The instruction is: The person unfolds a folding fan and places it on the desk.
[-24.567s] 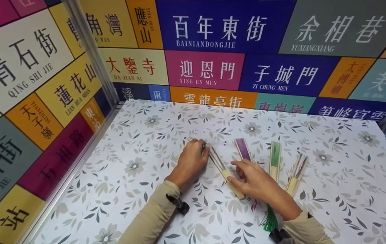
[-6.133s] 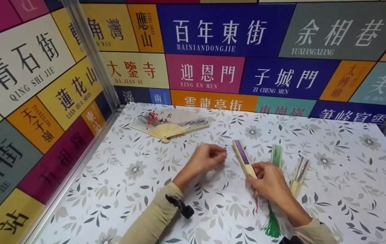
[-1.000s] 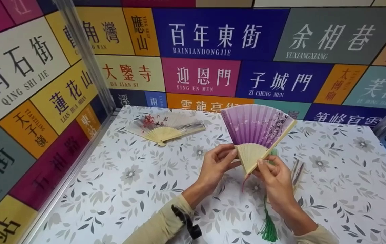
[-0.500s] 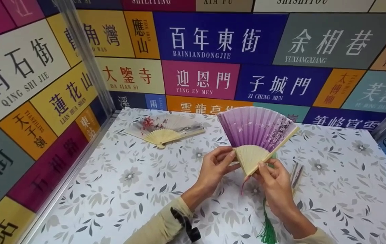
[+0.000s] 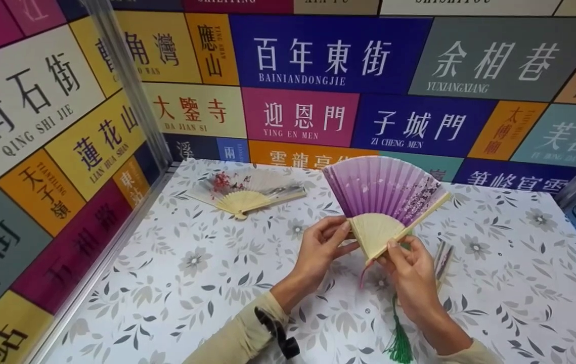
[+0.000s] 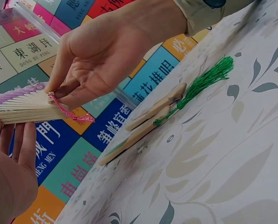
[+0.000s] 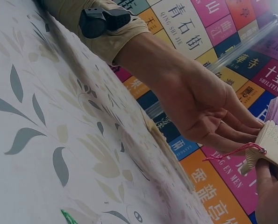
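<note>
A purple folding fan point(image 5: 376, 187) with a blossom print is spread wide above the table. My left hand point(image 5: 320, 253) pinches the pale ribs at its left edge. At its right edge, my right hand point(image 5: 411, 270) pinches the guard stick low down, near the pivot. A short pink cord point(image 6: 75, 112) dangles from the pivot in the left wrist view. Behind my right hand lies a folded green fan, mostly hidden in the head view, with its green tassel point(image 5: 399, 338) showing below the wrist. Another folded fan point(image 5: 442, 260) lies just right of it.
At the back left, a grey fan point(image 5: 242, 194) with red blossoms lies spread on the table. A white cloth point(image 5: 191, 293) with leaf print covers the tabletop. Panels with large lettering point(image 5: 328, 55) rise behind the table and along its left side.
Earlier, the blossom fan went from folded between my hands to spread at the back left. The purple fan was then lifted and unfolded. Over the last second its right edge swings slightly outward.
</note>
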Action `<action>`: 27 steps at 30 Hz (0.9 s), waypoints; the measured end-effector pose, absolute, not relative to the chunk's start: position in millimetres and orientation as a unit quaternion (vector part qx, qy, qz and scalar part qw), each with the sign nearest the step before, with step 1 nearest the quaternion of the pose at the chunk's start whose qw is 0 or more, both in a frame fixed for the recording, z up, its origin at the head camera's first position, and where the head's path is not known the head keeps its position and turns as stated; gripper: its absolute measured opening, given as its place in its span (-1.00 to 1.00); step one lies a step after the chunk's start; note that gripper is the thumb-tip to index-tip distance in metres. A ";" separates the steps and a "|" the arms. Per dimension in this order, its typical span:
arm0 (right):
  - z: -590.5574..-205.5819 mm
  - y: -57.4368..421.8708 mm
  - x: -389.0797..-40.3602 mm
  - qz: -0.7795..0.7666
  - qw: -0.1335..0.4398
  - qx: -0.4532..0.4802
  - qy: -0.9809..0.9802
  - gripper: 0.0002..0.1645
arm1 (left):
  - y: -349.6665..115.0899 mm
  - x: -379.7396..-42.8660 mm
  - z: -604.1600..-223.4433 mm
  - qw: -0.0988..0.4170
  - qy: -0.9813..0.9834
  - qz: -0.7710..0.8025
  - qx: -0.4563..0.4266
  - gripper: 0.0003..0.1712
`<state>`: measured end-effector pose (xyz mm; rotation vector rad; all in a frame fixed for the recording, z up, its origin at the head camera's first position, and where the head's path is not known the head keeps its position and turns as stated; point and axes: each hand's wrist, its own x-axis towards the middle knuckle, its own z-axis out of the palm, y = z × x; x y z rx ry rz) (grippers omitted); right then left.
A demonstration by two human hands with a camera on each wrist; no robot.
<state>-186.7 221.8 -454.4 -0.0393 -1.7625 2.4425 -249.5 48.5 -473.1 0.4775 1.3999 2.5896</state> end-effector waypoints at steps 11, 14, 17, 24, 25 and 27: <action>-453.6 220.9 -185.4 0.819 0.060 -0.028 -0.570 -0.59 | 47.9 -249.1 -472.4 0.079 0.464 0.868 0.159 -0.66; -454.4 220.1 -185.9 0.823 0.068 -0.022 -0.564 -0.62 | 47.7 -249.2 -472.8 0.079 0.465 0.867 0.158 -0.66; -455.8 219.6 -186.0 0.825 0.079 -0.012 -0.560 -0.66 | 47.5 -249.5 -473.6 0.076 0.466 0.868 0.154 -0.67; -457.1 219.6 -185.8 0.827 0.082 -0.003 -0.556 -0.64 | 48.0 -250.2 -473.5 0.073 0.467 0.869 0.144 -0.69; -457.2 219.6 -185.9 0.827 0.081 -0.004 -0.556 -0.63 | 48.0 -250.1 -473.3 0.073 0.468 0.869 0.143 -0.69; -457.3 219.3 -186.0 0.825 0.081 -0.008 -0.559 -0.63 | 48.0 -249.9 -473.0 0.072 0.468 0.869 0.142 -0.70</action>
